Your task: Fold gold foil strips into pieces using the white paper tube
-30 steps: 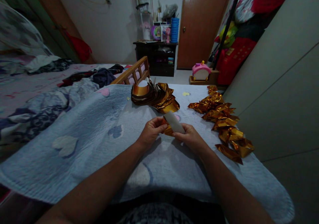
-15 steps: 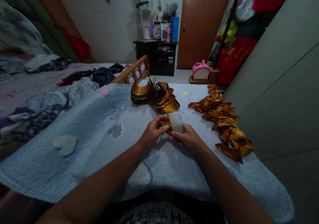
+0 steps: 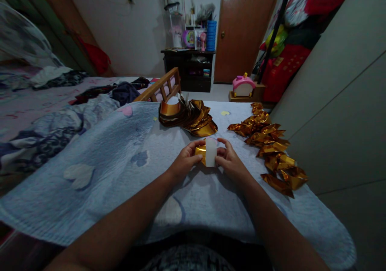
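My left hand [image 3: 184, 161] and my right hand [image 3: 229, 161] meet above a light blue blanket [image 3: 114, 162] and pinch one sheet of gold foil paper [image 3: 208, 152] between them. The sheet stands upright, its white back towards me and a gold flap showing on the left. Both hands have their fingers closed on its edges. Beyond the hands lies a fanned stack of gold sheets [image 3: 188, 117]. To the right runs a row of several folded gold pieces [image 3: 270, 146].
A wooden bed rail [image 3: 161, 87] stands behind the stack. Rumpled bedding and clothes [image 3: 60, 114] lie at the left. A grey wardrobe wall [image 3: 337, 102] closes the right side. A dark shelf unit [image 3: 189, 68], a brown door [image 3: 241, 29] and a pink toy [image 3: 243, 85] are at the back.
The sheet was tilted with its white side slanting right; now it stands upright and narrower between my fingers. Both hands have drawn a little closer together.
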Available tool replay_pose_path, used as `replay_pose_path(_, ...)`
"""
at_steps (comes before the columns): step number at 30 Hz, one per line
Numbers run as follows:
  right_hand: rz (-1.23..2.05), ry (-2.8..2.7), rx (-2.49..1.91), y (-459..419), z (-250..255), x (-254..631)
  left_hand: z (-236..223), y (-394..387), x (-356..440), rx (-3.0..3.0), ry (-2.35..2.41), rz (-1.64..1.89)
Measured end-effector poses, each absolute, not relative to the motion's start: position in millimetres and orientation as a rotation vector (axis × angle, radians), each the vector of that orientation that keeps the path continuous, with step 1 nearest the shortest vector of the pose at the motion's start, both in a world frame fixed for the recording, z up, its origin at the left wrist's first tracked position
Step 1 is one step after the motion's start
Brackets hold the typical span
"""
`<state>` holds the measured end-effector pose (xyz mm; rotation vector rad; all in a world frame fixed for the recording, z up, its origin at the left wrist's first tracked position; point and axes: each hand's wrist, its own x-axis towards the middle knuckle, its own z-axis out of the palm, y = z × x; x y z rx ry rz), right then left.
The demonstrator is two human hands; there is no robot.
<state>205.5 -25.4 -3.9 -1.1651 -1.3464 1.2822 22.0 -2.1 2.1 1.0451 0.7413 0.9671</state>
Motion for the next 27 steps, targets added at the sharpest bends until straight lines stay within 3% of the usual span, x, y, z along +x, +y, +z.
replay_pose_path(5, 0.527, -1.839, -1.254, -26.9, -8.3, 208.8, 2.2, 3.4, 20.9, 0.933, 0.769, 0.985)
replay_pose_path(8, 0.339, -1.954, -1.265, -29.6, -7.8, 206.3, 1.7, 7.6, 20.3, 0.884, 0.766, 0.989)
replay_pose_path(13, 0.311, -2.122, -1.222, -30.6, -5.9, 206.9, -0.7, 7.6, 20.6, 0.993, 0.808, 0.927)
replay_pose_path(22, 0.470, -2.372, -1.244, -29.9, -5.6, 206.6, -9.4, 7.9, 16.9, 2.075, 1.112, 0.794)
replay_pose_path(27, 0.560, -2.356, -1.214, -28.0, -3.5, 209.7, -17.7, 8.3, 14.1, 2.348, 1.280, 0.711)
